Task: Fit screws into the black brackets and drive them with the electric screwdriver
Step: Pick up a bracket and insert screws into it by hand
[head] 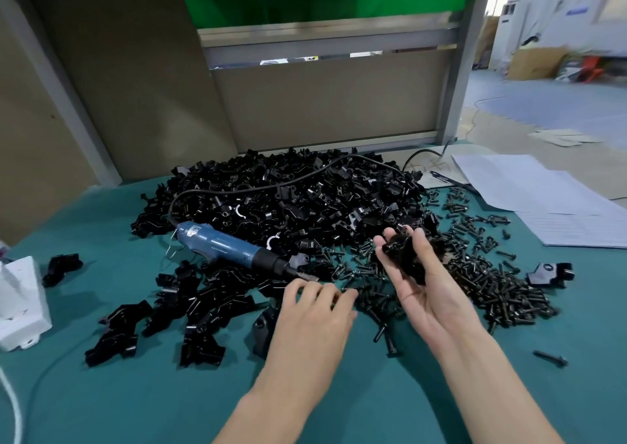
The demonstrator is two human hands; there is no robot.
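Your left hand (315,308) lies palm down on the green worktop (135,392), fingers bent over loose screws (475,274); whether they pinch one cannot be told. Your right hand (424,284) is palm up, fingers curled round a black bracket (403,257). The blue screwdriver (230,246) lies unheld against the bracket heap (288,199), tip just beside your left hand.

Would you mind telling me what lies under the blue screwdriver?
Black brackets lie under the screwdriver, with loose screws by its tip. Whatever is beneath those brackets is covered.
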